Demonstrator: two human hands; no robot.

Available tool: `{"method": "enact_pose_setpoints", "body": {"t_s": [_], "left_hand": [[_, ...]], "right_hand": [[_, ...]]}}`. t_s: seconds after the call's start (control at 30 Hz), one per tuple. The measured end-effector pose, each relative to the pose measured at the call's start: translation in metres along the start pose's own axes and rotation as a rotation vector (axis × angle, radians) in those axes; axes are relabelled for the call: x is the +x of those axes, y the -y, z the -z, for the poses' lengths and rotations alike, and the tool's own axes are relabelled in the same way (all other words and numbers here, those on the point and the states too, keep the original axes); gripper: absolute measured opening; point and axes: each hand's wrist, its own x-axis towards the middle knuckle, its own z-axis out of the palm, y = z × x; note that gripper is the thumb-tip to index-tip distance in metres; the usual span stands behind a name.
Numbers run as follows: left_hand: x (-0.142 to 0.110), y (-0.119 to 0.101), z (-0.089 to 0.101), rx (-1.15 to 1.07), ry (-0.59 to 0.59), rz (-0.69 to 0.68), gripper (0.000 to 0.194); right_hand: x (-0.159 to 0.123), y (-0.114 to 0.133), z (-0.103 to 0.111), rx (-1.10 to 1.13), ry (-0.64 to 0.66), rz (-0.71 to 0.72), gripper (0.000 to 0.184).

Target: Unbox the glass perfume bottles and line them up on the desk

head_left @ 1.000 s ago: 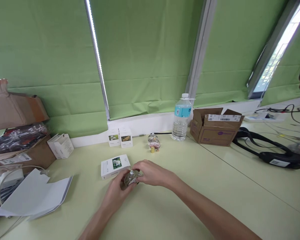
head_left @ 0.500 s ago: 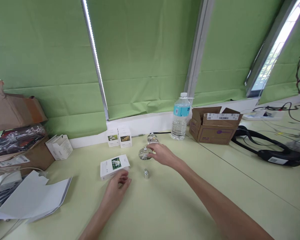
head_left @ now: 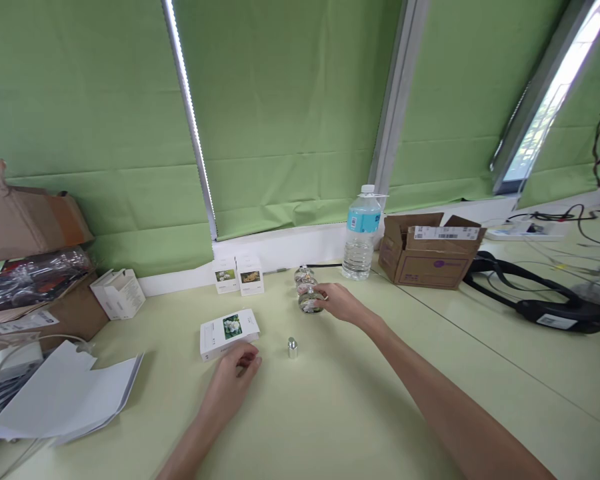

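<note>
My right hand (head_left: 341,304) reaches far across the pale table, its fingers closed on a small round glass bottle (head_left: 309,302) that rests on the table. A second small glass bottle (head_left: 304,274) stands just behind it. A little silver cap (head_left: 293,347) stands alone on the table nearer to me. My left hand (head_left: 234,377) lies on the table with fingers curled, its tips touching the near edge of a flat white box with a flower picture (head_left: 229,332). Nothing shows inside that hand.
Two small white flower boxes (head_left: 239,275) stand by the wall. A water bottle (head_left: 361,233) and an open cardboard box (head_left: 429,251) sit at the back right, a black device with cables (head_left: 540,299) beyond. White papers (head_left: 65,393), a white carton (head_left: 119,291) and cardboard boxes (head_left: 27,220) crowd the left.
Both hands held the glass bottle near me a second ago. My right hand carried it away to the far bottle and set it down; the silver cap stayed behind; my left hand moved to the white box.
</note>
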Motion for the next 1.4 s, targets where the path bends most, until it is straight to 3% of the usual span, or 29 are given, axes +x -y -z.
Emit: {"method": "enact_pose_setpoints", "body": {"t_s": [0.3, 0.47, 0.63, 0.73, 0.83, 0.97, 1.1, 1.4], "left_hand": [[0.0, -0.002, -0.001, 0.01, -0.004, -0.016, 0.023], [0.001, -0.003, 0.0, 0.021, -0.003, -0.048, 0.021], [0.0, -0.005, 0.001, 0.023, 0.009, -0.035, 0.019], [-0.001, -0.004, 0.001, 0.028, 0.016, -0.043, 0.018], [-0.001, -0.004, 0.001, 0.037, 0.019, -0.057, 0.018], [-0.001, -0.003, 0.001, 0.044, 0.036, -0.055, 0.018], [-0.001, -0.003, 0.001, 0.049, 0.043, -0.067, 0.017], [0.0, -0.003, 0.001, 0.044, 0.042, -0.055, 0.015]], "right_hand": [[0.002, -0.001, -0.004, -0.004, 0.008, -0.049, 0.017], [0.0, 0.005, 0.017, -0.047, 0.012, -0.091, 0.024], [-0.012, 0.035, 0.036, -0.054, 0.057, -0.044, 0.025], [-0.021, 0.062, 0.029, -0.018, 0.194, 0.046, 0.02], [-0.03, 0.086, 0.014, -0.032, 0.296, 0.114, 0.032], [-0.037, 0.102, -0.003, -0.234, 0.313, 0.163, 0.031], [-0.037, 0.104, -0.013, -0.304, 0.344, 0.172, 0.014], [-0.019, 0.075, -0.021, -0.461, 0.259, 0.089, 0.022]]}}
